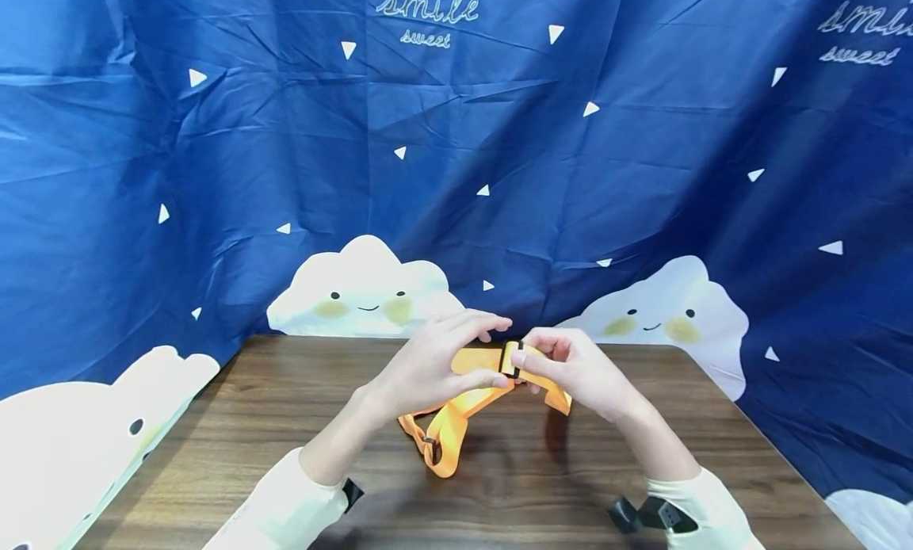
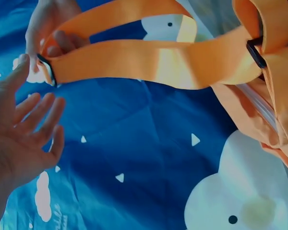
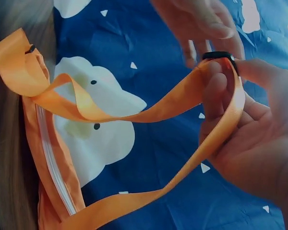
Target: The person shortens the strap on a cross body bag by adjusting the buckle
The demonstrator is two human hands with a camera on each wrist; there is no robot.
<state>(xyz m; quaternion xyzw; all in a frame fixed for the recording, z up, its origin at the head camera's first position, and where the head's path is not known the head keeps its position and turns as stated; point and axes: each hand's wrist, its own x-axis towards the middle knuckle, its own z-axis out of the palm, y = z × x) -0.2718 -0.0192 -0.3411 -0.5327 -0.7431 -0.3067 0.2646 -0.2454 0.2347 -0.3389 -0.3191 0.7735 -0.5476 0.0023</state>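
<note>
My right hand [image 1: 583, 376] pinches an orange webbing strap [image 2: 120, 62] at its black slider buckle [image 1: 503, 360], thumb in front and fingers behind. The strap runs through the buckle and forms a loop, seen clearly in the right wrist view. Just left of the buckle, my left hand [image 1: 428, 364] has its fingers extended and parted, and appears to hold nothing. An orange fabric bag [image 3: 55, 163] with a white zipper [image 3: 56, 165] joins the strap. Near the bag sits another black buckle [image 2: 256, 52] on the webbing.
A dark wood-grain table [image 1: 285, 423] lies under both hands. Behind it hangs a blue cloth [image 1: 456, 154] printed with white clouds, triangles and lettering. A dark wrist device [image 1: 659, 515] is strapped at the right sleeve.
</note>
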